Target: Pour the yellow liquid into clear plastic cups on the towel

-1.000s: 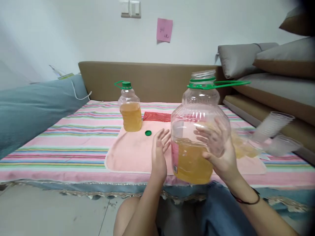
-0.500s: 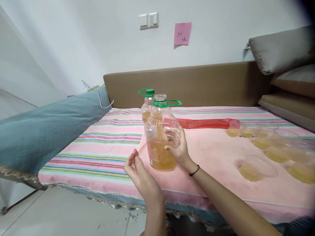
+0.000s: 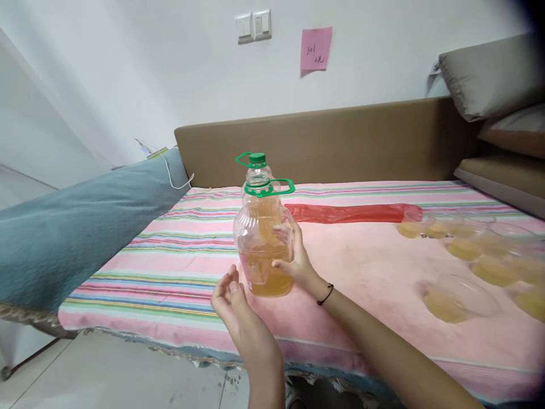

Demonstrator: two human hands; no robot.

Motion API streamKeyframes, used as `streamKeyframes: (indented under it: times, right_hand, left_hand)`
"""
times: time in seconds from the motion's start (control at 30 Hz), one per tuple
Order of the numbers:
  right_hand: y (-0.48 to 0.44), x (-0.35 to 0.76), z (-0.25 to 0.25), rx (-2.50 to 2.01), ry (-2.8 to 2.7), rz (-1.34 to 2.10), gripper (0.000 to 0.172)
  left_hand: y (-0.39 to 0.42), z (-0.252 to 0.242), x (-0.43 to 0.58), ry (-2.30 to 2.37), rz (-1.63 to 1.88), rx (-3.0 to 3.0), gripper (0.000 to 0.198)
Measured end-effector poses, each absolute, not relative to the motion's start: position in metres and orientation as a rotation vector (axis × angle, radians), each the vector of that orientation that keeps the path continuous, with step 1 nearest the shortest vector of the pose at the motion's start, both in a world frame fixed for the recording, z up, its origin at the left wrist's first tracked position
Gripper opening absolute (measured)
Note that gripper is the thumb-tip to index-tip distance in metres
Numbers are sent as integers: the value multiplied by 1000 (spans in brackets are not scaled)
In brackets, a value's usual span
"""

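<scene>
A large clear plastic jug (image 3: 264, 227) of amber liquid, uncapped and with a green ring handle at its neck, is in front of me on the pink cloth. My right hand (image 3: 304, 267) presses on its right side, thumb in front and fingers behind, partly seen through the plastic. Just left of the jug's base, my left hand (image 3: 244, 318) is half curled with the palm turned up, holding nothing. Directly behind stands a second jug with a green cap (image 3: 257, 158), mostly hidden by the first.
Several clear cups of yellowish liquid (image 3: 447, 307) stand on the cloth at the right. A red plastic strip (image 3: 349, 213) lies behind them to the left. The brown backrest (image 3: 315, 145) borders the far side, with stacked cushions (image 3: 489, 79) at the right and a blue armrest (image 3: 97, 204) at left.
The open jug has shifted left under my right hand and now covers more of the capped jug behind. My left hand stays close to its base. The view has shifted slightly.
</scene>
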State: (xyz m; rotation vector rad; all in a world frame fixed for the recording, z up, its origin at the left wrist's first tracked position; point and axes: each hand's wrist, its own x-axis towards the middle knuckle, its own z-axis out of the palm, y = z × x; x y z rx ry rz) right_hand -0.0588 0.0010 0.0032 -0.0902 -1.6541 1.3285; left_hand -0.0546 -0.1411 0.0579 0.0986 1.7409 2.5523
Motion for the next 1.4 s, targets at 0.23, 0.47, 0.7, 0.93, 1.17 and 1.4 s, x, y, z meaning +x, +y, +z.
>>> streamKeyframes:
  times: [0.23,0.47,0.7,0.93,1.17,1.4]
  right_hand:
    - [11,-31,15,-120,-1896,1217,130]
    - [36,95,46,-246,-1873,1003,97]
    - [70,234,25,-642,-1564,716,47]
    - [80,281,-17,-1033,-1270,973,41]
    - [78,288,-21,-1072,-1295,1276,35]
    - [78,291,-20,-1075,-1285,1414,27]
  left_hand:
    - [-130,55,-49,1873,2616,282,25]
    - [-123,55,-22,2328,2504,1043,23]
    - [-98,46,11,2129,2052,1677,31]
    - [-53,30,55,1898,1453,1913,22]
    - [-12,-10,108,1801,1254,1694,58]
    - [18,-31,135,1773,1388,1431,52]
